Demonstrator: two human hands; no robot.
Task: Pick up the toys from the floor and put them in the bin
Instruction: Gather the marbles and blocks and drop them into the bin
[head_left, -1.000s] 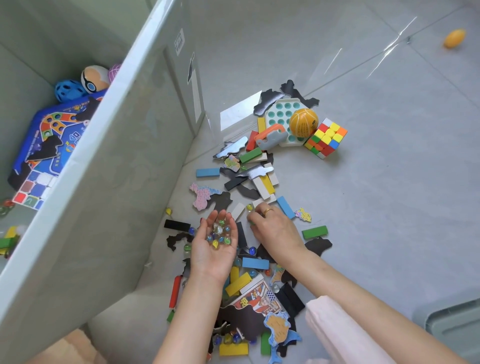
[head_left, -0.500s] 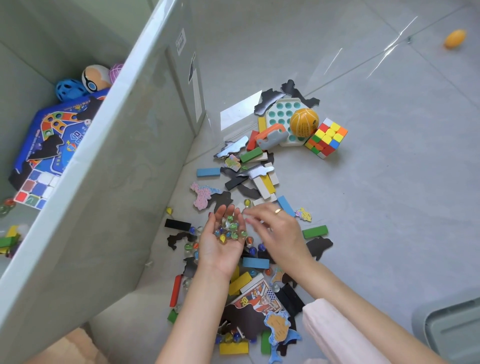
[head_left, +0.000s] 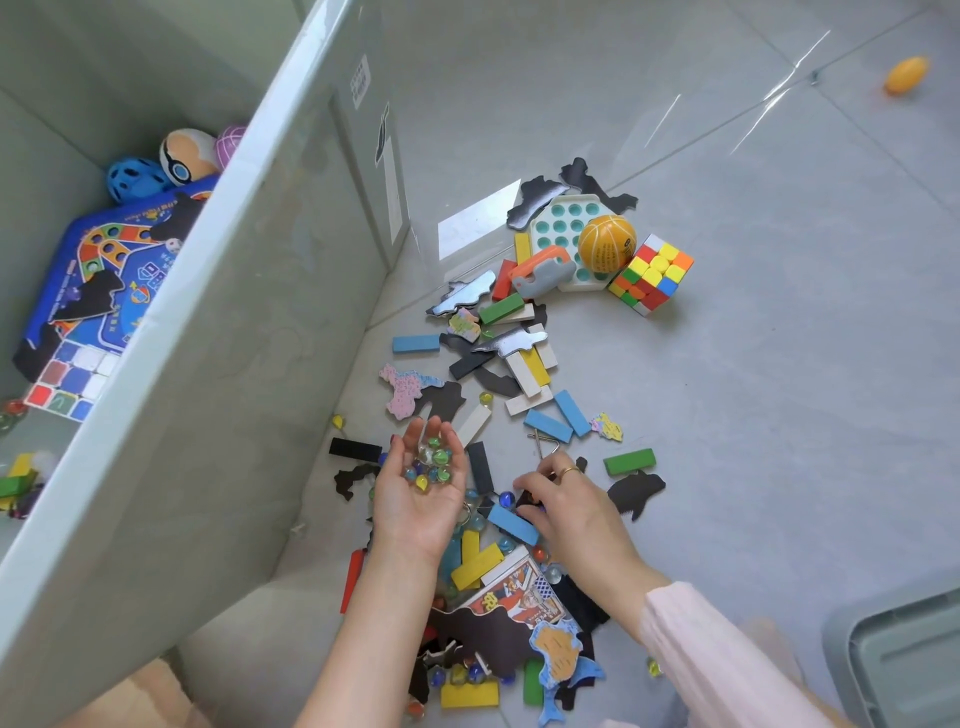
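My left hand is palm up and cupped, holding several coloured marbles just above the floor pile. To its right, my right hand reaches down with curled fingers and pinches a marble beside a blue block. More marbles lie loose between the hands. Wooden blocks, black puzzle pieces and a picture card litter the floor. The tall grey-green bin stands at the left, holding a blue game board and balls.
Farther off lie a colour cube, an orange ball on a white bubble board, and an orange-and-grey toy. An orange egg shape sits far right. A grey lidded container fills the lower right corner.
My right hand has left the cupped left palm and dropped down and to the right onto the floor pile. The left hand holds its marbles almost still.
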